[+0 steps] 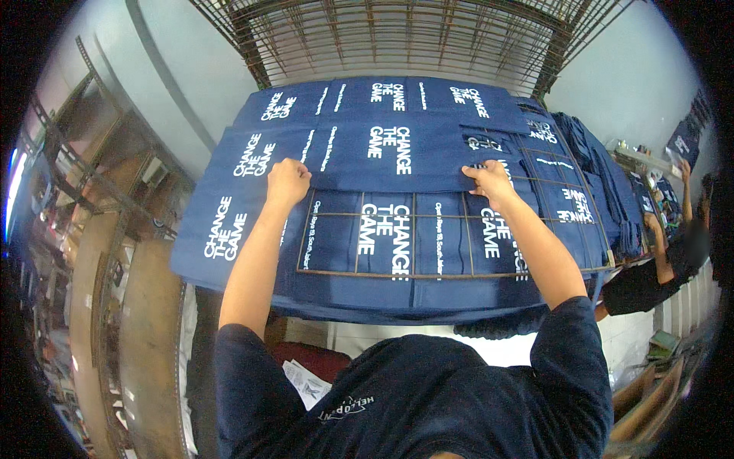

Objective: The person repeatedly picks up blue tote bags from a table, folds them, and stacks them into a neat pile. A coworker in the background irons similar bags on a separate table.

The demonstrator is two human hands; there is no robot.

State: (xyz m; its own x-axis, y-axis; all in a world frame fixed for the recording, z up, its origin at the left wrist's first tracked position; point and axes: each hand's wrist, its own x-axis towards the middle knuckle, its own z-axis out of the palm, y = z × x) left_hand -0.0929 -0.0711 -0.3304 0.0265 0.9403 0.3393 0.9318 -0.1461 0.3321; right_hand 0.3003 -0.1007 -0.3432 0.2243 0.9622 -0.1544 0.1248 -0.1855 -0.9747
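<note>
A navy fabric panel (350,170) with white printing lies spread over a wire rack (451,276), its near edge between my two hands. My left hand (289,182) is closed with a pinch at the panel's near left corner. At its near right corner my right hand (492,183) pinches the cloth between thumb and fingers. Under the rack's wires and around it lie more printed navy panels (223,229), overlapping one another. Some lettering on the lower layer shows through the wire grid.
Raised wire racks (405,34) stand stacked behind the cloth. Metal shelving with wooden boards (157,329) runs along the left. At the right, navy cloth (589,149) hangs in folds, and another person (642,287) reaches toward things there. Papers (306,385) lie on a dark red surface below.
</note>
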